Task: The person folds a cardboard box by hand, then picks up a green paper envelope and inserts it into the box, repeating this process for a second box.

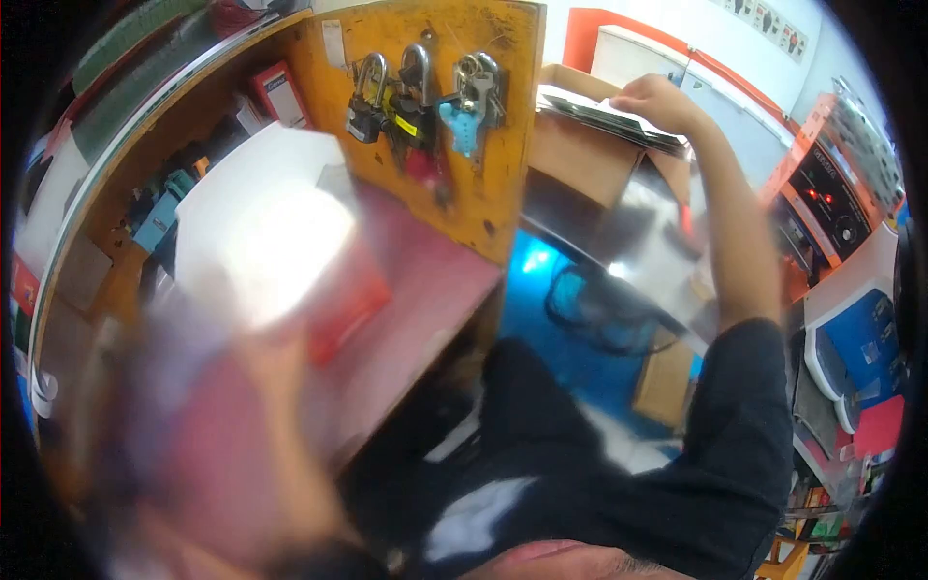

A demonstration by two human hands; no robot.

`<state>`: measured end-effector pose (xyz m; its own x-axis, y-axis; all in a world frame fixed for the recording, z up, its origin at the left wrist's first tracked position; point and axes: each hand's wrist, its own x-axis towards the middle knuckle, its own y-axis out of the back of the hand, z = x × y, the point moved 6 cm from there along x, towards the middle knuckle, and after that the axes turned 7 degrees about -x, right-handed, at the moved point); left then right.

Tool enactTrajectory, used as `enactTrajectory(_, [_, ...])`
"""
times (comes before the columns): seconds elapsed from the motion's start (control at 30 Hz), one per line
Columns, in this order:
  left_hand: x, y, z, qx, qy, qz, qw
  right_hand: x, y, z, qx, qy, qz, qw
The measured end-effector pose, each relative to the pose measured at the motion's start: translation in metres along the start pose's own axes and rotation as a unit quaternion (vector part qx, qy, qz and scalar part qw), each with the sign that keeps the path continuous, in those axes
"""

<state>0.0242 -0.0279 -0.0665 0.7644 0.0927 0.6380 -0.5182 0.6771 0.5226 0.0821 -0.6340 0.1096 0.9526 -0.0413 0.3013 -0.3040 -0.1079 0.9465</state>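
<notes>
My right hand [662, 104] is stretched out to the upper right, its fingers curled closed at the edge of a stack of papers [619, 124] with a white sheet on top. The stack lies on an open cardboard box [580, 164]. At the left, my left hand [275, 353] is smeared by motion and its fingers cannot be made out. It meets the lower edge of a bright white sheet-like thing [266, 227]. A red, blurred thing [348, 304] shows just beside it, over a pinkish shelf surface [445, 280].
Padlocks [416, 82] and keys with a blue tag [464, 126] hang on a yellow wooden panel [507, 116] between my hands. Black cable [590, 309] lies over the blue floor. An orange-framed device with red lights [826, 198] stands at right, above a shoe [831, 377].
</notes>
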Motion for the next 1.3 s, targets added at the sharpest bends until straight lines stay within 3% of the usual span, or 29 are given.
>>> enactTrajectory(0.07, [0.021,-0.025,-0.004,-0.057,-0.023,0.004,0.998,0.003,-0.005,-0.004,-0.059,-0.017,-0.072,0.995])
enactTrajectory(0.1, [0.031,-0.030,-0.006,-0.014,-0.079,0.035,0.996,0.002,-0.004,-0.011,-0.086,-0.016,-0.091,0.992])
enactTrajectory(0.17, [0.049,-0.030,-0.001,0.073,-0.187,0.097,0.975,0.008,-0.009,-0.011,-0.141,0.012,-0.056,0.988])
enactTrajectory(0.33, [0.083,0.056,0.028,-0.111,-0.232,0.233,0.938,0.002,0.000,-0.003,-0.132,0.010,0.054,0.990])
enactTrajectory(0.4, [0.080,0.079,0.058,-0.144,-0.299,0.252,0.909,-0.002,0.013,0.011,-0.110,-0.028,0.168,0.979])
enactTrajectory(0.47, [0.072,0.094,0.032,-0.215,-0.267,0.261,0.902,-0.002,0.026,0.033,-0.077,-0.098,0.271,0.954])
enactTrajectory(0.53, [0.055,0.108,0.064,-0.204,-0.368,0.266,0.867,-0.008,0.048,0.052,-0.039,-0.130,0.355,0.925])
enactTrajectory(0.57, [0.054,0.106,0.064,-0.210,-0.362,0.256,0.871,-0.009,0.056,0.059,-0.021,-0.145,0.395,0.907])
enactTrajectory(0.63, [0.046,0.103,0.055,-0.223,-0.342,0.239,0.881,-0.026,0.080,0.034,-0.012,-0.104,0.508,0.855])
enactTrajectory(0.67, [0.045,0.103,0.038,-0.127,-0.329,0.235,0.906,-0.037,0.092,0.016,-0.005,-0.078,0.560,0.824])
enactTrajectory(0.77, [0.031,0.107,0.070,-0.070,-0.343,0.232,0.908,-0.055,0.114,-0.060,0.051,0.056,0.640,0.764])
enactTrajectory(0.87, [0.020,0.106,0.096,0.015,-0.393,0.220,0.892,-0.079,0.123,-0.177,-0.002,0.177,0.607,0.775])
enactTrajectory(0.93, [0.008,0.104,0.113,0.090,-0.426,0.220,0.873,-0.093,0.117,-0.248,-0.037,0.354,0.575,0.737])
enactTrajectory(1.0, [-0.009,0.098,0.128,0.160,-0.466,0.236,0.837,-0.111,0.093,-0.309,-0.070,0.457,0.489,0.740])
enactTrajectory(1.07, [-0.023,0.095,0.147,0.212,-0.470,0.328,0.791,-0.133,0.066,-0.362,-0.026,0.585,0.430,0.687])
enactTrajectory(1.17, [-0.016,0.106,0.164,0.215,-0.311,0.243,0.893,-0.166,0.026,-0.424,0.025,0.694,0.316,0.647])
enactTrajectory(1.27, [-0.007,0.108,0.133,0.152,-0.251,0.060,0.954,-0.151,0.021,-0.439,0.145,0.698,0.177,0.678])
enactTrajectory(1.3, [-0.006,0.111,0.128,0.121,-0.247,0.064,0.959,-0.134,0.028,-0.438,0.218,0.676,0.138,0.690])
